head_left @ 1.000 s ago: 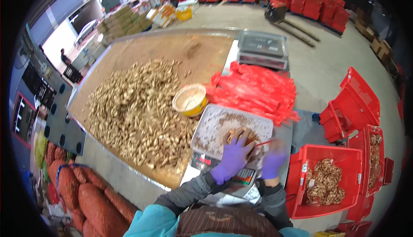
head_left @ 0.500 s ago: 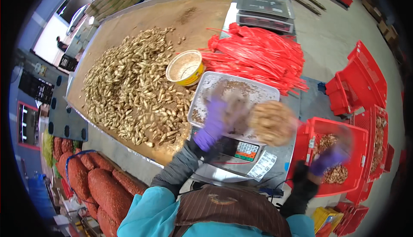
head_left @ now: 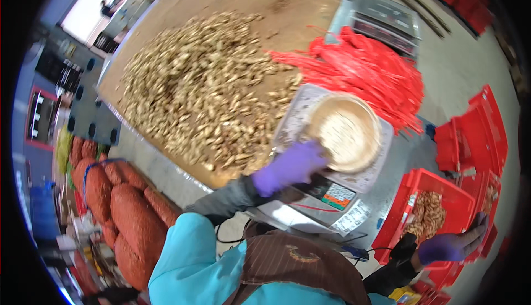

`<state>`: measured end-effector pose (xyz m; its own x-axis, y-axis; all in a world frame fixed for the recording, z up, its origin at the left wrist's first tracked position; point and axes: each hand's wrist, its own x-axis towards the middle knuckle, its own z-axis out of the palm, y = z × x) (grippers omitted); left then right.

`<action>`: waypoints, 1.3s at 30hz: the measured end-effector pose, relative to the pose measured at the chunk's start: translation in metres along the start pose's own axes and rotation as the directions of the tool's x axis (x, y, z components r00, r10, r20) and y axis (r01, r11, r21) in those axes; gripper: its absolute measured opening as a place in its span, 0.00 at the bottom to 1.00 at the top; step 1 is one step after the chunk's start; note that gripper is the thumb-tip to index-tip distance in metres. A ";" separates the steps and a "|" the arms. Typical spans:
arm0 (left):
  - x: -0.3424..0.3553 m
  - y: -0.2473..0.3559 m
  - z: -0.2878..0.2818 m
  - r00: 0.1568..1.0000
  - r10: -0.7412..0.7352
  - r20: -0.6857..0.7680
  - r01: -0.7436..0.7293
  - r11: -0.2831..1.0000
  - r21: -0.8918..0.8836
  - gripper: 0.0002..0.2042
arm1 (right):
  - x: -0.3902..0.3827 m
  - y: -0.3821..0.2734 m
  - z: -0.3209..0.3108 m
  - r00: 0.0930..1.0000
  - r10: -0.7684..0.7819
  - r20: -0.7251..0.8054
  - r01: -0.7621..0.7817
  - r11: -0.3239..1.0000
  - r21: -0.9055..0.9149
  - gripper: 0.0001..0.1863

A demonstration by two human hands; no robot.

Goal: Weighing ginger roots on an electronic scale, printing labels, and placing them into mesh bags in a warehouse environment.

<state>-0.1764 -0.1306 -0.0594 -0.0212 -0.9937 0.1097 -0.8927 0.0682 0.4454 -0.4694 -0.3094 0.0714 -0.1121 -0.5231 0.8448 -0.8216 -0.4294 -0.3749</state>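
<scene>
My left hand [head_left: 290, 164], in a purple glove, grips the near rim of a round cream bowl [head_left: 345, 131]. The bowl is tilted toward me over the metal tray [head_left: 378, 173] of a weighing scale [head_left: 336, 195]. My right hand [head_left: 451, 245], also gloved in purple, is low at the right with fingers spread and nothing in it. It hovers at the near edge of a red crate [head_left: 398, 225] that holds netted bundles of tan roots [head_left: 427, 214]. A large heap of loose tan roots [head_left: 204, 89] lies on the wooden table to the left of the scale.
A pile of empty red net bags [head_left: 368, 64] lies behind the scale, with a second scale [head_left: 387, 14] beyond it. More red crates [head_left: 470, 133] stand at the right. Filled orange net sacks [head_left: 127, 205] lie on the floor at lower left.
Both hands were on a netted bundle on the tray. My right hand swung it away to the red crate and now holds nothing. My left hand has brought the bowl over the tray.
</scene>
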 end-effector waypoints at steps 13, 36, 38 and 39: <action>-0.367 -0.218 -0.051 0.258 -0.905 -0.338 0.966 0.250 0.068 0.51 | -0.296 -0.235 0.025 -0.725 -0.386 0.570 -0.687 0.355 -0.634 0.23; -0.268 -0.266 -0.030 0.774 -0.623 -0.112 0.445 0.661 -0.604 0.30 | -0.414 -0.427 0.140 -0.435 -0.271 0.859 -0.878 0.340 -0.337 0.18; -0.279 -0.258 -0.019 0.775 -0.615 -0.143 0.436 0.685 -0.584 0.24 | -0.407 -0.432 0.133 -0.498 -0.204 0.843 -0.855 0.280 -0.438 0.23; -0.281 -0.254 -0.017 0.788 -0.597 -0.150 0.425 0.704 -0.569 0.21 | -0.417 -0.431 0.138 -0.536 -0.212 0.817 -0.836 0.269 -0.478 0.24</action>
<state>0.0640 0.1326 -0.1884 0.5842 -0.8103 -0.0459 -0.3810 -0.3238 0.8660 0.0088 -0.0074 -0.1719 0.6913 -0.2300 -0.6849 -0.3946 0.6740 -0.6246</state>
